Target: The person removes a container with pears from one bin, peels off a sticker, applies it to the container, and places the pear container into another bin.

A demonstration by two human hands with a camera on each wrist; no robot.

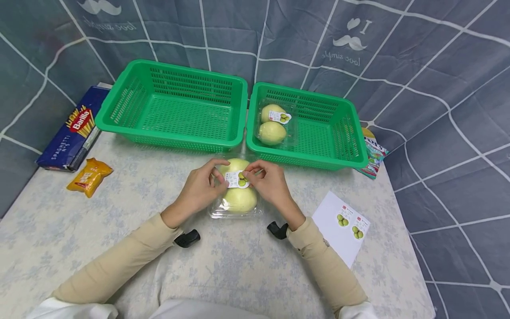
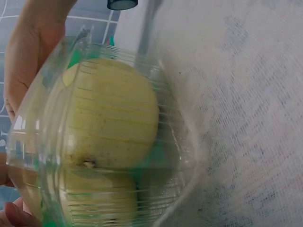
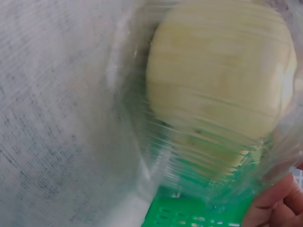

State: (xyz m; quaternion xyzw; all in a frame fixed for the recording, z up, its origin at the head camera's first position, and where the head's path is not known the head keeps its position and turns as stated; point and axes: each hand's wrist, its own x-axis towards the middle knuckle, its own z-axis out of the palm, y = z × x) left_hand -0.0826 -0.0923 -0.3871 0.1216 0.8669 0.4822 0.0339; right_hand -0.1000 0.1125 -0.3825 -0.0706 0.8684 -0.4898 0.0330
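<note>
In the head view a clear plastic clamshell box [image 1: 235,215] with two pale yellow-green melons [image 1: 237,200] stands on the table between my hands. Over its lid lies a white sticker [image 1: 233,179] printed with green fruit. My right hand [image 1: 268,180] pinches the sticker's right end between thumb and fingers. At the left end, the thumb and a curled finger of my left hand [image 1: 202,186] hold the edge, while its index finger reaches out above. Both wrist views show the melons through the box wall, the left [image 2: 111,113] and the right [image 3: 218,71].
Behind stand two green baskets, the left one [image 1: 179,142] bare inside, the right one [image 1: 314,161] holding another labelled melon box [image 1: 292,133]. A sheet [image 1: 330,226] with two stickers lies right. Spaghetti box [image 1: 73,130] and orange packet [image 1: 90,177] lie left; a colourful packet [image 1: 374,155] sits far right.
</note>
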